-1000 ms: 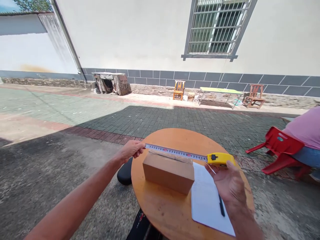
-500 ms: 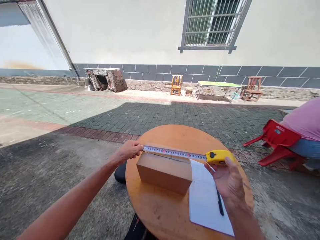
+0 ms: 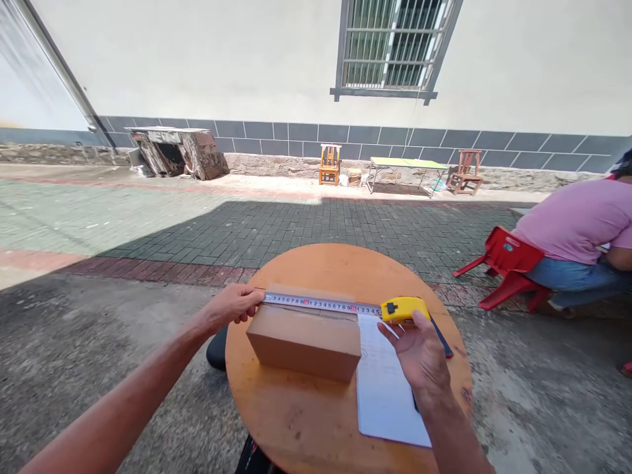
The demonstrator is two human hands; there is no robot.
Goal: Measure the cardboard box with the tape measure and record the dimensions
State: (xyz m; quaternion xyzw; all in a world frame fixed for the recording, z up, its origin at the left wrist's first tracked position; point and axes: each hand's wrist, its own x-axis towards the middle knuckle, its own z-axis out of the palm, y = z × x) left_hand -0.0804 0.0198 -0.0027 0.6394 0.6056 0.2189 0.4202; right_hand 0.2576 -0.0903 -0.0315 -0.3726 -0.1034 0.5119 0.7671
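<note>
A brown cardboard box lies on a round wooden table. A white tape blade is stretched along the box's far top edge. My left hand pinches the blade's end at the box's left corner. My right hand holds the yellow tape measure case just past the box's right end. A white sheet of paper lies under my right hand, with a dark pen partly hidden beside it.
A person in a pink top sits on a tipped red plastic chair at the right. Far off by the wall stand small wooden chairs, a green folding table and a stone block. A black object sits below the table's left edge.
The view has swung right and down. The tape has come down onto the box's top far edge, and both hands have followed it, keeping their grip.
</note>
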